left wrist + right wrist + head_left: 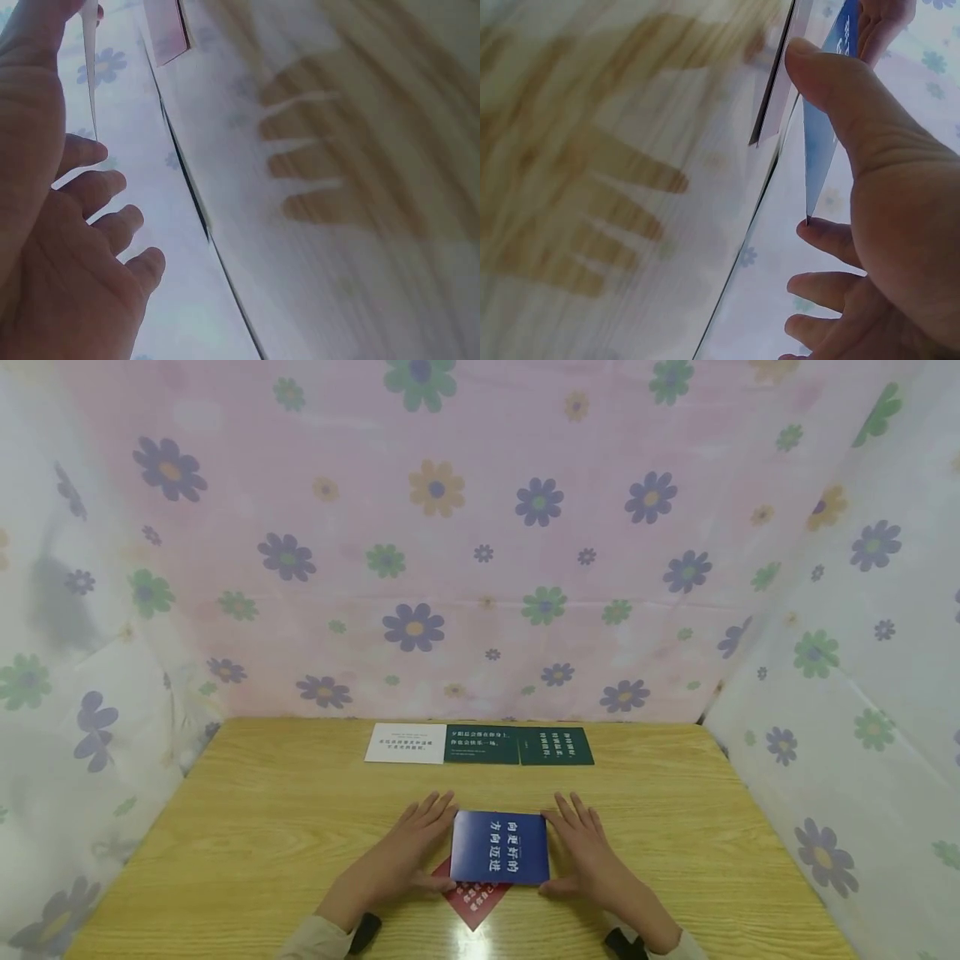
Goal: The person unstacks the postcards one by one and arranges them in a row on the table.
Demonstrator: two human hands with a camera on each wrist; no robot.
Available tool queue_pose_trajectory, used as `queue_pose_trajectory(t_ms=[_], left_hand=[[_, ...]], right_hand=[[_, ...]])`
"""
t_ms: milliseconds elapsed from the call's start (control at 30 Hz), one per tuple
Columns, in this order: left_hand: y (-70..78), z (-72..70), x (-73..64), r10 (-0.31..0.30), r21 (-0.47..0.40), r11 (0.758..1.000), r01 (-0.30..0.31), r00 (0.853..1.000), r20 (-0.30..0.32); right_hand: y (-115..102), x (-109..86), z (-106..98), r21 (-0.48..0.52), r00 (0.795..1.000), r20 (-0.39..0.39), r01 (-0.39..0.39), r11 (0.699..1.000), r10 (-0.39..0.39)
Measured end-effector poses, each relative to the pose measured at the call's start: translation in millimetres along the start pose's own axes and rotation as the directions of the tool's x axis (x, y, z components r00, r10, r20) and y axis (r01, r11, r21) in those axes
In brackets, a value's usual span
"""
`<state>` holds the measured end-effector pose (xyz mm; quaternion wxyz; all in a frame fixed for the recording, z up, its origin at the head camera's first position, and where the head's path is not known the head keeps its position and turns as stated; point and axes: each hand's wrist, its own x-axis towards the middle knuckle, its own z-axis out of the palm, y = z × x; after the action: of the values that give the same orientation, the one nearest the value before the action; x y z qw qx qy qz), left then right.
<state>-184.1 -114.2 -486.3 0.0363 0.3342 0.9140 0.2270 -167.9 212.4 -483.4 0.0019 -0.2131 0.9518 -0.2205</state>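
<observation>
A blue card [476, 847] with white lettering is held between both hands, raised a little off the table. My left hand [401, 853] holds its left side, thumb at the near corner and index finger at the far one. On the opposite side, the right hand [591, 853] grips the near and far corners in the same way. The other fingers of both hands are spread. Partly hidden beneath the blue card lies a red card [476, 910], turned so that one corner points toward me. In the right wrist view the blue card [821, 150] is seen nearly edge-on.
Along the back of the wooden table [262, 827] lie a white card [405, 743], a green card [472, 756] and another green card [557, 747], side by side. Flower-patterned cloth [495, 585] hangs behind the table and along both sides.
</observation>
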Motion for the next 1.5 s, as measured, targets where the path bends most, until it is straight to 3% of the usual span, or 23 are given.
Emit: queue_pose_trajectory(t_ms=[533, 733, 867, 1033, 1333, 1500], left_hand=[[14.0, 6.6, 49.0, -0.021, 0.004, 1.0, 0.021, 0.999, 0.039], [18.4, 12.2, 67.3, -0.009, -0.006, 1.0, 0.01, 1.0, 0.028], [25.2, 15.0, 82.6, 0.003, 0.026, 1.0, -0.003, 1.0, 0.007], [34.7, 19.4, 103.3, -0.028, 0.058, 0.998, 0.029, 1.0, -0.009], [47.3, 25.5, 146.9, -0.014, 0.224, 0.974, 0.018, 1.0, -0.018], [51.8, 27.7, 169.7, -0.022, 0.216, 0.976, 0.021, 1.0, 0.0]], right_hand=[[33, -2.1, -21, 0.051, 1.0, -0.026, 0.007, 0.999, -0.006], [49, -1.7, -31, 0.057, 1.0, 0.006, -0.024, 0.998, 0.023], [63, -2.0, -38, 0.079, 0.999, 0.012, -0.034, 0.996, 0.034], [82, 1.3, -46, 0.071, 0.999, -0.004, -0.034, 0.997, 0.034], [114, 9.9, -64, 0.042, 0.999, 0.004, -0.05, 0.998, 0.05], [132, 17.4, -73, 0.015, 0.997, 0.035, -0.075, 0.997, 0.074]])
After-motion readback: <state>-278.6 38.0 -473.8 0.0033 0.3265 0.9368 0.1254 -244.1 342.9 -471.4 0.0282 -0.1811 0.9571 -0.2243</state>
